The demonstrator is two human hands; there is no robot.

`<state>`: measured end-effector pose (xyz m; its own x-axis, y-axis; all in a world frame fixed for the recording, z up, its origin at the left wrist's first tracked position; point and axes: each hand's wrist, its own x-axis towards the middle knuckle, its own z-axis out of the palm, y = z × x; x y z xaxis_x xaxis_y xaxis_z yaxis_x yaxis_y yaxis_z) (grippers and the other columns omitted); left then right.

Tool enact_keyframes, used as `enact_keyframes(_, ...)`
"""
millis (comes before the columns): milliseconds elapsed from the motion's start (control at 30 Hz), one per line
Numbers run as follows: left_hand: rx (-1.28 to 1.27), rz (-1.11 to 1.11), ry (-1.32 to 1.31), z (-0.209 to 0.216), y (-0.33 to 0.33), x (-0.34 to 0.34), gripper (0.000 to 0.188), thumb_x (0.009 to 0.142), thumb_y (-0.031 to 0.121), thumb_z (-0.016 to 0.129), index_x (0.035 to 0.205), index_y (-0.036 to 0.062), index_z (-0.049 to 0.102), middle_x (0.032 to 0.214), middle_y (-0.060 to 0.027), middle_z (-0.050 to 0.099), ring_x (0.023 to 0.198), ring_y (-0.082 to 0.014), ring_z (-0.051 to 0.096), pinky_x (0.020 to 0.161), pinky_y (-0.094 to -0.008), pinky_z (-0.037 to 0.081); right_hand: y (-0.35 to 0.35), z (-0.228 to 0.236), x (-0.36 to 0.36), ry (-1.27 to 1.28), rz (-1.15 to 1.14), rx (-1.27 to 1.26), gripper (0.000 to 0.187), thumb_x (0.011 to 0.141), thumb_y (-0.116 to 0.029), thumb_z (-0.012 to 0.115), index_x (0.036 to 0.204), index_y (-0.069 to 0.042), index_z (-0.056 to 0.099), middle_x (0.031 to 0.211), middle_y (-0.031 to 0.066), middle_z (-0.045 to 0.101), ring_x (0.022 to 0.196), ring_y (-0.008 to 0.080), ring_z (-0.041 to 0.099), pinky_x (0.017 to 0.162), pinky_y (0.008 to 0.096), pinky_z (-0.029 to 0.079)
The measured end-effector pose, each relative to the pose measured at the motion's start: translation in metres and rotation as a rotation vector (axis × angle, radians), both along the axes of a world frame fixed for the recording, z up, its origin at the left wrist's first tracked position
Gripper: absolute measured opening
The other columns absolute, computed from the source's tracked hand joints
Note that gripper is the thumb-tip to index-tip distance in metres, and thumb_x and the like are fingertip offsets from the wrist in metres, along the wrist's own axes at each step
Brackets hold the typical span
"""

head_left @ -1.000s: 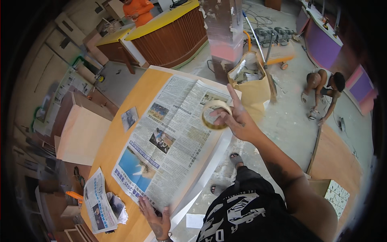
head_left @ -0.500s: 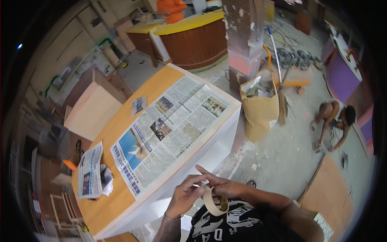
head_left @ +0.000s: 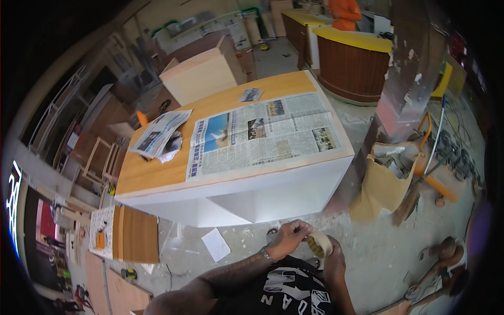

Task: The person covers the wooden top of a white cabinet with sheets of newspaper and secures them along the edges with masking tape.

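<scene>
A cream roll of masking tape (head_left: 324, 243) is held in front of my body, beyond the near side of a cabinet. My right hand (head_left: 334, 259) grips the roll from its right side. The fingers of my left hand (head_left: 290, 237) are pinched together at the roll's left edge, on what looks like its tape; the loose end is not clear. A spread newspaper sheet (head_left: 294, 128) lies flat on the wood-coloured top of the white-sided cabinet (head_left: 157, 165). Neither hand touches the sheet.
Folded newspaper (head_left: 160, 131) and a small printed scrap (head_left: 251, 95) lie on the cabinet top. A brown paper sack (head_left: 380, 191) stands beside a peeling pillar (head_left: 409, 79). A person (head_left: 446, 268) crouches at the lower right; another in orange (head_left: 345, 14) stands behind a yellow-topped counter (head_left: 352, 63).
My view has turned left, so the cabinet now lies more level across it. My hands and the tape roll have shifted right in the picture; the roll now sits in my right hand.
</scene>
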<state>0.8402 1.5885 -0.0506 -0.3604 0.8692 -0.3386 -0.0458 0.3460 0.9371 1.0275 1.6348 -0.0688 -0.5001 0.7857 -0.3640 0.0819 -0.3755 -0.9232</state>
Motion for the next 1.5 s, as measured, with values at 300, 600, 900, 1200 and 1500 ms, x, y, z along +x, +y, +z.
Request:
enact_keyframes(300,0.098,-0.040,0.019,0.023,0.099,-0.003,0.023,0.087,0.013,0.075,0.101,-0.0055,0.076,0.095,-0.0110,0.076,0.080,-0.0129,0.069,0.073,-0.0262,0.059,0.043,0.045,0.041,0.002,0.068,0.594,0.024,0.091,-0.015,0.066,0.108,0.004,0.066,0.088,0.0154,0.070,0.086,0.0298,0.066,0.078,0.0388,0.051)
enact_keyframes(600,0.286,-0.171,0.710,0.108,0.290,-0.082,0.010,0.085,0.011,0.070,0.082,0.0062,0.078,0.074,-0.0039,0.073,0.068,-0.0100,0.064,0.064,-0.0267,0.051,0.094,0.077,0.040,-0.190,-0.180,0.603,0.030,0.091,-0.014,0.067,0.116,0.001,0.063,0.087,0.0149,0.069,0.076,0.0253,0.068,0.069,0.0349,0.052)
enact_keyframes(900,0.258,-0.048,0.815,0.098,0.509,-0.280,0.017,0.081,0.018,0.079,0.090,0.0041,0.079,0.081,-0.0079,0.074,0.075,-0.0130,0.067,0.073,-0.0285,0.053,0.063,0.105,0.105,-0.307,-0.246,0.131,0.020,0.097,-0.022,0.066,0.100,-0.003,0.071,0.072,0.0054,0.068,0.063,0.0131,0.060,0.057,0.0300,0.047)
enact_keyframes(1200,0.057,-0.170,0.878,0.044,0.569,-0.328,0.034,0.083,0.035,0.077,0.099,0.0051,0.079,0.103,-0.0117,0.076,0.101,-0.0235,0.070,0.093,-0.0348,0.050,0.111,0.097,0.047,-0.402,-0.320,0.091,0.018,0.097,-0.018,0.065,0.097,-0.001,0.070,0.071,0.0013,0.066,0.062,0.0081,0.055,0.056,0.0265,0.045)
enact_keyframes(1500,0.002,-0.226,1.002,0.015,0.582,-0.342,0.034,0.083,0.032,0.077,0.101,0.0032,0.079,0.100,-0.0134,0.076,0.095,-0.0248,0.071,0.091,-0.0346,0.051,0.131,0.106,0.028,-0.425,-0.324,0.062,0.034,0.099,-0.035,0.064,0.096,-0.001,0.070,0.068,0.0013,0.062,0.063,0.0076,0.054,0.057,0.0275,0.043)
